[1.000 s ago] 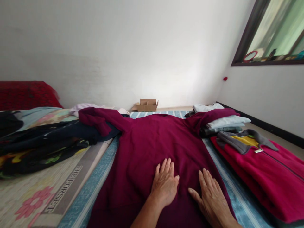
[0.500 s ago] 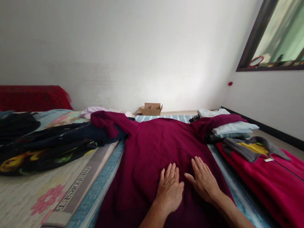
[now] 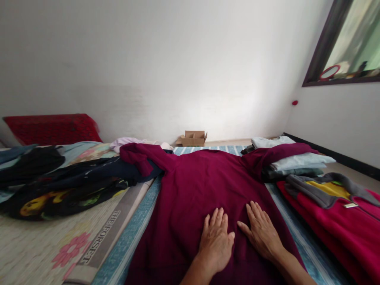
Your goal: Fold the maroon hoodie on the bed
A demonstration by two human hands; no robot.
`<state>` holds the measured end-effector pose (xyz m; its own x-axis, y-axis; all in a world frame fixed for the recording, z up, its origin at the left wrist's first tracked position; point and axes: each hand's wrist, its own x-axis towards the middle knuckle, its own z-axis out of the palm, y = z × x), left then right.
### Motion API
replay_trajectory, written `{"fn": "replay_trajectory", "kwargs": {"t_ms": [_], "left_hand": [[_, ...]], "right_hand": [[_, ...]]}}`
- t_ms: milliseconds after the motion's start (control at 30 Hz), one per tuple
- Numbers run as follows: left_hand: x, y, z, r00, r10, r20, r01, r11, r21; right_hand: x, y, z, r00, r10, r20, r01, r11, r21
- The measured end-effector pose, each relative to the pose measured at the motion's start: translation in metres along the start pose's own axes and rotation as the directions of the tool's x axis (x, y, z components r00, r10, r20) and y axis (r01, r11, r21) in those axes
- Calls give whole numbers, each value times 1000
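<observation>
A maroon long-sleeved top (image 3: 198,186) lies spread out in front of me, its collar end toward the wall. My left hand (image 3: 216,239) rests flat on its lower middle, fingers stretched out. Beside it, my right hand (image 3: 263,231) also lies flat on the cloth, thumb spread toward the left hand. Neither hand grips anything. The top's left sleeve lies bent over dark clothes, and its right sleeve reaches across a stack of folded clothes (image 3: 299,162).
To the right lies a folded red jacket (image 3: 332,225) with a grey collar. Dark clothes (image 3: 86,182) are heaped on the left over a patterned mat (image 3: 35,245). A blue striped sheet (image 3: 127,229) runs beneath the top. An opened cardboard box (image 3: 194,138) stands by the wall.
The view has turned slightly left, so everything appears shifted a little to the right. Both hands remain flat on the maroon top, in nearly the same place.
</observation>
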<state>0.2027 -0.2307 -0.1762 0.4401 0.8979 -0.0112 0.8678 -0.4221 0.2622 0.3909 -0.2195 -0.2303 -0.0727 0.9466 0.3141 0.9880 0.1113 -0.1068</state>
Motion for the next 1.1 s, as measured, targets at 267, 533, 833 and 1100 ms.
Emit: {"fn": "replay_trajectory", "kwargs": {"t_ms": [267,533,833,1100], "left_hand": [[0,4,-30,997,-61,46,63,998,-25],[-5,-23,-41,947,-321,33,308,931,197],[-11,-28,-33,944,-328,26,319,934,162],[-9,-37,-37,938,-341,-66,347,930,123]], "right_hand": [[-1,-2,-4,1000,6,17,-6,1000,10],[-2,0,-2,1000,5,13,-5,1000,-5],[-5,3,4,1000,-8,-25,7,1000,-26],[-4,4,4,1000,-11,-21,10,999,-30]]}}
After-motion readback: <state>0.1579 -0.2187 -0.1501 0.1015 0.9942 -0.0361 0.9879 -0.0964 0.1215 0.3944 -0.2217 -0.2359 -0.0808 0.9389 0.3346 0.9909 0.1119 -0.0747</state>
